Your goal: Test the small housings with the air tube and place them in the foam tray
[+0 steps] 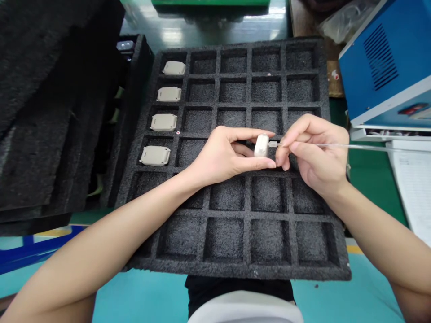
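Observation:
My left hand [224, 154] is closed around the edges of a small off-white watch-like case [261, 146], thumb on the near side and fingers on the far side. The case is turned up on its edge above the foam tray [235, 268]. My right hand [318, 150] pinches a thin translucent cable [370, 146] close to its end. A small pale plug-like tip [273, 144] sticks out of that pinch and meets the right side of the case; I cannot tell whether it is inserted. Matching cases, such as the nearest one [155, 155], lie singly in the tray's left column.
Stacked black foam trays [37, 166] rise on the left. A blue machine [387, 63] with a vent stands at the right, with paper sheets [412, 184] below it. A green bin edge [210, 2] shows at the back, and a plastic bag [346, 22] lies at the back right.

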`<action>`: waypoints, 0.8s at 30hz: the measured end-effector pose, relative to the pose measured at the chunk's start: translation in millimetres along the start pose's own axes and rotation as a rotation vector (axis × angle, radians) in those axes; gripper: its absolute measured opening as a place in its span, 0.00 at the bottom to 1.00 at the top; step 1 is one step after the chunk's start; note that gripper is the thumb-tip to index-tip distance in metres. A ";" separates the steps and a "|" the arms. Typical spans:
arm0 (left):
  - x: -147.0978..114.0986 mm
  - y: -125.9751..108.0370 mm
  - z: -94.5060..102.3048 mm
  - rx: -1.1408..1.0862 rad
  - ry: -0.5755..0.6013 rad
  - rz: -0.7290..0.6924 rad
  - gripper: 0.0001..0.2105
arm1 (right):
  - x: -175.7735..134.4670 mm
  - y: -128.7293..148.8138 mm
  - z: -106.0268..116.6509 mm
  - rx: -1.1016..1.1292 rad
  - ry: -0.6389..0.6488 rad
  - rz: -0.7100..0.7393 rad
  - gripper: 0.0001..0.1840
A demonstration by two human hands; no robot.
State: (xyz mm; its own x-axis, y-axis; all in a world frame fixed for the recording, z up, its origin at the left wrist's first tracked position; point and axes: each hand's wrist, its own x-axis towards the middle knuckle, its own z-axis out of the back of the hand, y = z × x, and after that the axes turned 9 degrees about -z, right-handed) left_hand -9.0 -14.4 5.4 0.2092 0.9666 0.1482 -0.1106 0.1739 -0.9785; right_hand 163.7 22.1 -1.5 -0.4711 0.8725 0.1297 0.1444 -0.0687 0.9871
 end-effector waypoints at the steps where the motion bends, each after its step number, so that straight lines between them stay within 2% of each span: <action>1: 0.1 0.0 0.0 -0.006 -0.003 0.005 0.21 | -0.1 0.1 0.0 0.002 0.004 0.008 0.04; 7: 0.3 0.1 -0.1 -0.026 -0.016 0.027 0.22 | -0.6 0.2 1.0 0.008 -0.012 0.024 0.04; 12: 0.8 0.8 0.4 -0.003 0.000 -0.003 0.22 | -0.4 -1.2 1.3 -0.019 -0.034 -0.021 0.04; 17: 1.0 2.0 0.9 0.003 0.014 -0.025 0.24 | 1.8 -4.7 3.3 -0.032 0.020 0.059 0.05; 24: 1.0 1.9 1.3 0.013 0.022 -0.004 0.24 | 1.9 -5.7 4.1 -0.043 0.039 0.095 0.06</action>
State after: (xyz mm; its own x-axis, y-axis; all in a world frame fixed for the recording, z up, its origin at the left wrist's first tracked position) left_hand -10.2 -12.9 3.9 0.2312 0.9615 0.1488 -0.1220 0.1804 -0.9760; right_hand 165.5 26.1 -7.3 -0.4902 0.8418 0.2259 0.1526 -0.1723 0.9732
